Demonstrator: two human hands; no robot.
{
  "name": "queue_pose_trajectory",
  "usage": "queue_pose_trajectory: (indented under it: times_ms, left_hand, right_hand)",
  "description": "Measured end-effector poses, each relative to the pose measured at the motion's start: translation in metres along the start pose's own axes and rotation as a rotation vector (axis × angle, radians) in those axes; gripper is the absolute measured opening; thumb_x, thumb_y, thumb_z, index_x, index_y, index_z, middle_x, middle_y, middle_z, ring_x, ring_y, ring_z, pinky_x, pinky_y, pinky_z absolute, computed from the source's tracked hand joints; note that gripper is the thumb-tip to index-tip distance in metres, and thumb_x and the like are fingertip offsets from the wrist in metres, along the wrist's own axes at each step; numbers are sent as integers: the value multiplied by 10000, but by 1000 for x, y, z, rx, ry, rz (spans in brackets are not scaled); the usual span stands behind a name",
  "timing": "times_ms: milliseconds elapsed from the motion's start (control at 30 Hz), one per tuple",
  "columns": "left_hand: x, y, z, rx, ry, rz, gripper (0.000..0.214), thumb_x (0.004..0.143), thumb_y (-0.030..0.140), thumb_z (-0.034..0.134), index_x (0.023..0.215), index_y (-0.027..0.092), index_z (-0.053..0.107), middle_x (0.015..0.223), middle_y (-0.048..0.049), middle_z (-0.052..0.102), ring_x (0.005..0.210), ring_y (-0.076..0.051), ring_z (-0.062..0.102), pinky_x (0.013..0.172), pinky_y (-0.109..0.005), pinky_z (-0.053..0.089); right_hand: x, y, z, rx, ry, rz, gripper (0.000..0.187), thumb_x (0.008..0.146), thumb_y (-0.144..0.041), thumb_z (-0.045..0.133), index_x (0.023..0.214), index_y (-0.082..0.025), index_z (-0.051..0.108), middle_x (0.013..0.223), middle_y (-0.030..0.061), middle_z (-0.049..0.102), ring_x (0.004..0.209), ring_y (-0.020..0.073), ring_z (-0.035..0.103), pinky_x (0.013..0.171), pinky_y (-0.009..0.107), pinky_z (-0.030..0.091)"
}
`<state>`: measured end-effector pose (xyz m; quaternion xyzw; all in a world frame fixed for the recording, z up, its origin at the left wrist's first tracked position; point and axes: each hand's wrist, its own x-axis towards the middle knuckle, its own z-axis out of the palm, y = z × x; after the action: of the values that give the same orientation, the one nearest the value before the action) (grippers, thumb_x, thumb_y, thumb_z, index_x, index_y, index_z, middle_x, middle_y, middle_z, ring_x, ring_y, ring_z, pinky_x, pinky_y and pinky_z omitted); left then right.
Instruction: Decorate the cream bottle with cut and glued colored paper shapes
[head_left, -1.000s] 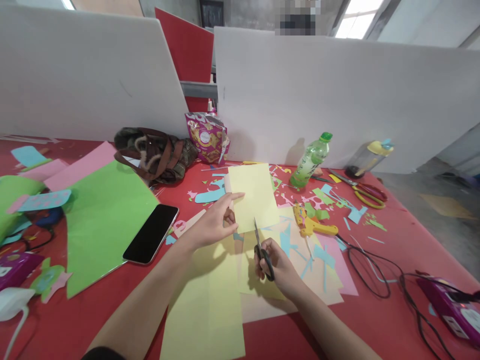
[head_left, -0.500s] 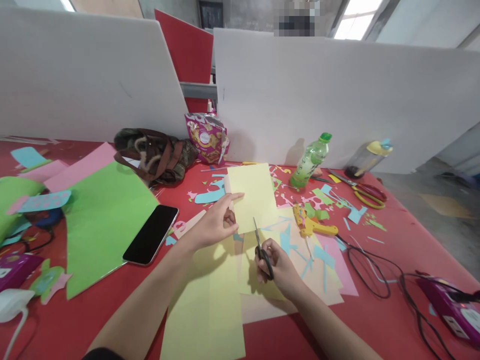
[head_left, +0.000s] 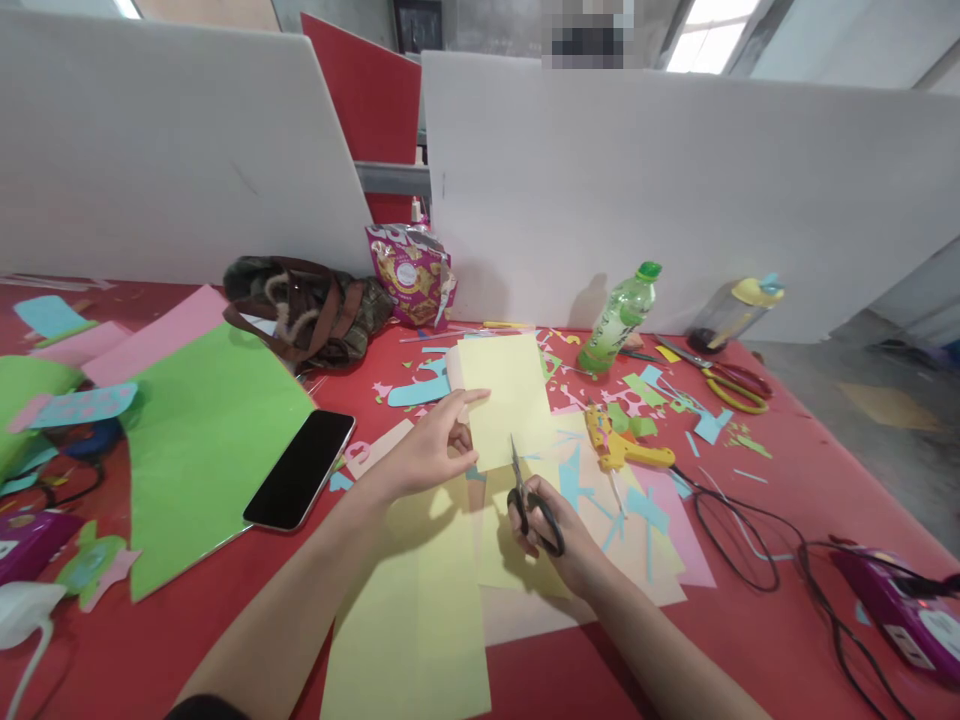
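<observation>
My left hand (head_left: 439, 442) grips a pale yellow piece of paper (head_left: 504, 385) by its left edge, index finger lying across its face and thumb lower down. The paper is raised off the table. In my right hand (head_left: 551, 525) is a pair of black-handled scissors (head_left: 519, 470), fingers through the loops. The blades point away from me, up against the paper's lower edge. Beneath both hands lie a larger yellow sheet (head_left: 409, 620) and peach sheets (head_left: 525, 615) with blue paper strips on them.
A phone (head_left: 300, 470) lies on a green sheet (head_left: 202, 440) at left. Right of the hands are a yellow glue gun (head_left: 626, 450) with a looping cord, a green bottle (head_left: 619, 320) and larger scissors (head_left: 724, 380). A bag (head_left: 315, 310) and snack pouch (head_left: 411, 275) stand behind.
The scissors' handles have spread further apart in my right hand. The yellow paper has shifted very slightly downward in view; my left hand keeps its hold.
</observation>
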<state>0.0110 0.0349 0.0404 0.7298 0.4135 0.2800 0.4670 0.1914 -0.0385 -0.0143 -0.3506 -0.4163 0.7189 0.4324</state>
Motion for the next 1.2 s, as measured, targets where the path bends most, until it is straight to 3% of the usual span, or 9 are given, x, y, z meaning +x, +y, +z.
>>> queue_pose_trajectory:
  times_ms: [233,467,1200]
  left_hand:
    - [-1,-1,1,-24,-43,-6,597,672,80,493,1228,181,301,879,-30,477,609,-65,470,569,-210,420]
    - [-1,0,4,-34,-62,48,587,660,65,487,1205,217,334,1159,-99,390,620,-50,491,568,-213,446]
    - [2,-2,9,-35,-63,55,577,663,59,480,1204,190,327,1120,-95,399,600,-42,471,563,-205,435]
  right_hand:
    - [-1,-1,-2,38,-41,16,398,676,-539,561,712,-182,390,648,-30,476,458,45,410,423,194,264]
    - [0,-4,-1,44,-15,35,403,664,-540,574,716,-178,403,669,-12,497,487,59,433,434,202,276]
    - [0,-3,0,-53,85,18,379,679,-515,569,688,-186,382,617,-43,473,445,51,405,431,207,284]
